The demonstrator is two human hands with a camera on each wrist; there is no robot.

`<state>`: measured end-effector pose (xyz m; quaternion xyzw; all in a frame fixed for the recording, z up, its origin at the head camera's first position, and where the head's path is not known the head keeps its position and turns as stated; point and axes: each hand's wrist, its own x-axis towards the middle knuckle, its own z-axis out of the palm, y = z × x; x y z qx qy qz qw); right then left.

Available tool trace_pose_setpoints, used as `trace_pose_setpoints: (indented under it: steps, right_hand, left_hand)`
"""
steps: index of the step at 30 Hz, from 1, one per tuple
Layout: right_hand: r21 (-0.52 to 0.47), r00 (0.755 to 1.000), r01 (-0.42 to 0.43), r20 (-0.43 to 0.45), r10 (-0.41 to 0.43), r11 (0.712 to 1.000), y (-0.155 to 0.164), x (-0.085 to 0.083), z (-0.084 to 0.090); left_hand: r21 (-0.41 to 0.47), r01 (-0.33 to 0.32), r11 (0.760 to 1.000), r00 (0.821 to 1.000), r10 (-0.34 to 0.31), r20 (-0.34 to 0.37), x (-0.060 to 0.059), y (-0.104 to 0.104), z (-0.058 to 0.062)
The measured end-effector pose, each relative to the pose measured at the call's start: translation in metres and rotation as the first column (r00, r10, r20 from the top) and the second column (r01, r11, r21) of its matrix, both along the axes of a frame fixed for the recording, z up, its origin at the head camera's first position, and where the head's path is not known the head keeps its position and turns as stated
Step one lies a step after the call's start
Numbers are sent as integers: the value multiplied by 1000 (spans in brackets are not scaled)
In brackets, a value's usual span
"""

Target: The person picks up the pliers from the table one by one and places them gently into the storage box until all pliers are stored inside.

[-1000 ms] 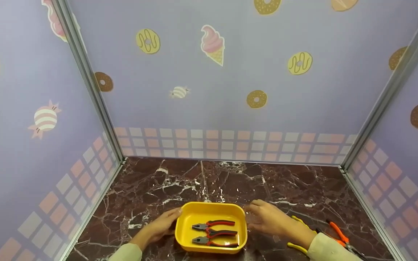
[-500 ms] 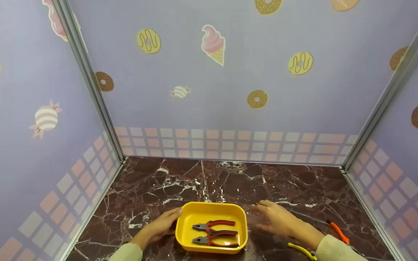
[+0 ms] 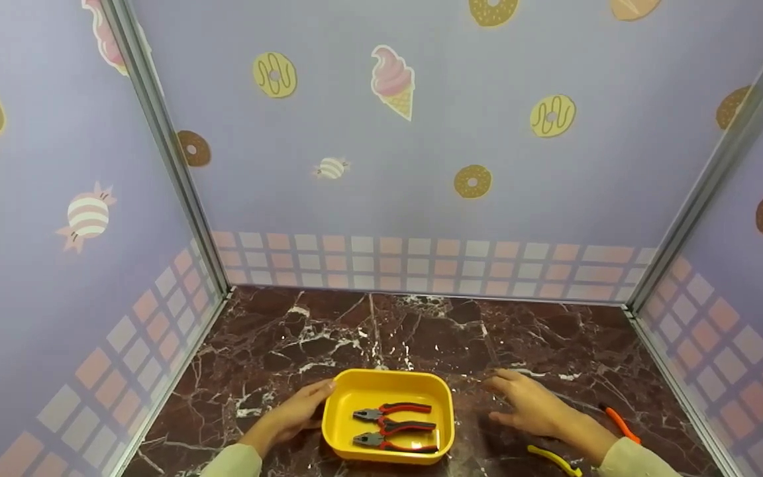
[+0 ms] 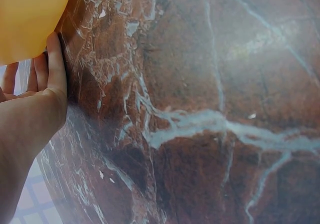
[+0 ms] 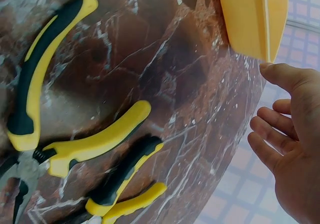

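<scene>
Head view puts the yellow bin (image 3: 348,397) on the marble-patterned worktop (image 3: 434,331) right in front of you, close to the lower edge. Your left hand (image 3: 297,412) is at its left wall, thumb near the rim and fingers stretched along the outside; the left wrist view shows those fingers nearly straight. So your left grip is wide and bears on the bin without wrapping it, which looks like a way of steadying or squaring it. Your right hand (image 3: 530,404) is apart from the bin's right side, its fingers loosely spread; that grip is wide too and holds nothing.

Inside the bin, the upper red-and-black pliers (image 3: 379,415) and the lower red-and-black pliers (image 3: 381,440) lie side by side, heads to your left, handles to your right. Such matching alignment seems meant to save room and keep the handles on your right-hand side. Whether the two pairs touch, you cannot tell.

Beyond the bin, the right wrist view catches the larger-looking yellow-and-black pliers (image 5: 32,124) and another yellow-and-black pair (image 5: 125,173) on the worktop. Near your right sleeve (image 3: 636,460) lies an orange-handled tool (image 3: 622,424), partly hidden. You can read no brand, label or lettering on any of them.
</scene>
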<state>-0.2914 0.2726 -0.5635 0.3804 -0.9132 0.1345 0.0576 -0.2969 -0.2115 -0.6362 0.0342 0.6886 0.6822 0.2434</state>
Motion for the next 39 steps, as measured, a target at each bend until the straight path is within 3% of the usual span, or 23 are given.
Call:
trace_pose_setpoints:
  steps: [3, 11, 20, 32, 39]
  right_hand:
    - [-1, 1000, 20, 16, -20, 1000, 7, 1, 1]
    - [5, 997, 31, -68, -30, 1000, 23, 2, 2]
    - [19, 995, 74, 63, -75, 997, 43, 0, 6]
    - [47, 989, 109, 91, -113, 993, 59, 0, -3]
    - [72, 974, 164, 149, -173, 984, 69, 0, -9]
  left_hand:
    - [4, -2, 1000, 1000, 2, -3, 0, 0, 0]
    - [3, 6, 1000, 1000, -6, 13, -2, 1, 0]
    - [0, 8, 1000, 1000, -8, 18, -4, 1, -1]
    - [-6, -6, 1000, 1000, 6, 13, -2, 0, -3]
    - [12, 2, 1000, 1000, -2, -2, -2, 0, -3]
